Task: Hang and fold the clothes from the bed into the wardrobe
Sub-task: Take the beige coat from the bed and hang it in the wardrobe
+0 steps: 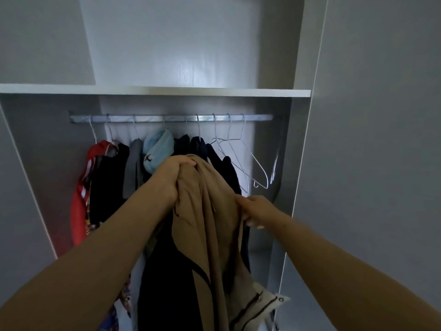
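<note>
While the left hand [175, 180] grips the tan garment [205, 223] at its bunched top and the right hand [254, 211] pinches its side, it hangs vertically before the wardrobe rail [167, 118]; empty hangers [248, 151] lie above-right, nearer the right hand.

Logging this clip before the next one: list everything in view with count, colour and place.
wardrobe: one, pale grey, fills the view
rail: one, metallic, across the wardrobe
shelf: one, white, above the rail
tan garment: one, tan, dark trim, held before the rail
red garment: one, red, rail's far left
black garment: one, black, beside the red
grey garment: one, grey, left of middle
light blue garment: one, light blue, mid rail
navy garments: count unclear, dark navy, behind the tan garment
empty hangers: at least three, pale wire, rail's right end
left hand: one, grips the tan garment's top
right hand: one, pinches its right edge
</note>
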Action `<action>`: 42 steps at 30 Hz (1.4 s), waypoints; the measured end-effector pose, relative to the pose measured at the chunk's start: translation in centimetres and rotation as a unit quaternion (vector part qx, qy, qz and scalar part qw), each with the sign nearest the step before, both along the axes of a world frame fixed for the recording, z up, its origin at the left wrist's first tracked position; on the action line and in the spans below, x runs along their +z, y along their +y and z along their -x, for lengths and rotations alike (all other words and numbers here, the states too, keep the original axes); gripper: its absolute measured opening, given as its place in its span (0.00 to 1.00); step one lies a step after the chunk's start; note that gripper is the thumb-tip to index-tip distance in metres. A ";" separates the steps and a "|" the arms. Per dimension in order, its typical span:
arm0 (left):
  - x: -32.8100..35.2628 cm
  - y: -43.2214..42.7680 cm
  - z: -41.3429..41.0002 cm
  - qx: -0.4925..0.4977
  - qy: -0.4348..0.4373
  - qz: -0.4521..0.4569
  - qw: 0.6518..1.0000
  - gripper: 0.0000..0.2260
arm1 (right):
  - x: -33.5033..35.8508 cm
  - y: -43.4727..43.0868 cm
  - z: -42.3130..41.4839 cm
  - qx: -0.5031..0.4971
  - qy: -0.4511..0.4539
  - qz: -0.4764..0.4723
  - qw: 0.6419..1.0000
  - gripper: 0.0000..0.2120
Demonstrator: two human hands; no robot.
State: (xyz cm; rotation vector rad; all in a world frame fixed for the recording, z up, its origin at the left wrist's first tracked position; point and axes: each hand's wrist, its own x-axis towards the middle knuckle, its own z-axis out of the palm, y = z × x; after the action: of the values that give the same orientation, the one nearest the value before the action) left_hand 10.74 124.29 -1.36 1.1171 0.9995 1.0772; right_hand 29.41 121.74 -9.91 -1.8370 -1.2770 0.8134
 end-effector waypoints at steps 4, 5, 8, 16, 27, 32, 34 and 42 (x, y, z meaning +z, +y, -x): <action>-0.2 4.3 -1.7 0.023 -0.027 0.060 0.998 0.07 | -0.1 6.6 -3.7 -0.064 0.016 -0.063 0.996 0.11; -0.3 5.3 -2.2 0.028 -0.031 0.064 0.997 0.07 | -0.2 8.1 -4.5 -0.073 -0.002 -0.066 0.995 0.09; -0.4 8.4 -3.6 0.059 -0.055 0.066 0.995 0.08 | -0.9 12.7 -6.9 -0.109 -0.028 -0.076 0.991 0.05; -1.8 14.8 -4.8 0.105 -0.035 0.088 0.990 0.04 | -2.5 21.9 -10.1 -0.091 -0.003 -0.022 0.996 0.25; -2.9 17.1 -4.9 0.118 -0.041 0.112 0.986 0.03 | -1.0 25.5 -9.4 -0.117 0.135 -0.147 0.973 0.12; -2.6 16.0 -4.4 0.106 -0.050 0.095 0.989 0.03 | 0.1 23.6 -9.4 -0.117 0.143 -0.189 0.965 0.09; -2.4 15.1 -3.9 0.096 -0.051 0.091 0.990 0.04 | 0.6 21.9 -8.9 -0.114 0.141 -0.192 0.964 0.08; -2.9 9.4 -0.8 0.042 -0.045 0.101 0.993 0.05 | 0.3 11.8 -5.4 -0.174 0.104 -0.226 0.953 0.10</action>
State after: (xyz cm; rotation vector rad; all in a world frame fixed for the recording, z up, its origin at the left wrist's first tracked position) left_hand 11.58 133.68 -4.28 0.8625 1.0653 1.0584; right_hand 34.85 133.56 -9.61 -1.4985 -0.8785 0.4591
